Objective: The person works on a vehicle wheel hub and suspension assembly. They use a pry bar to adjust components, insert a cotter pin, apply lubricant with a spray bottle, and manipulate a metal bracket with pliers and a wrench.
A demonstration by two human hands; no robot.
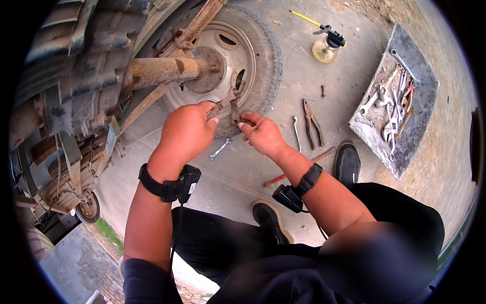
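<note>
A short rusty metal bracket piece [234,110], long axis near twelve-to-six, is pinched by the right hand [261,133] from four o'clock. The left hand [186,130] is closed at its nine o'clock, apparently on a small rusty fastener [217,105].

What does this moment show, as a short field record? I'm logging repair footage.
setting: concrete ground beside a vehicle wheel
left hand: grips a rusty bracket at the wheel
right hand: on the same bracket
on ground: small wrench, pliers, oil can
tool tray: holds wrenches
</note>
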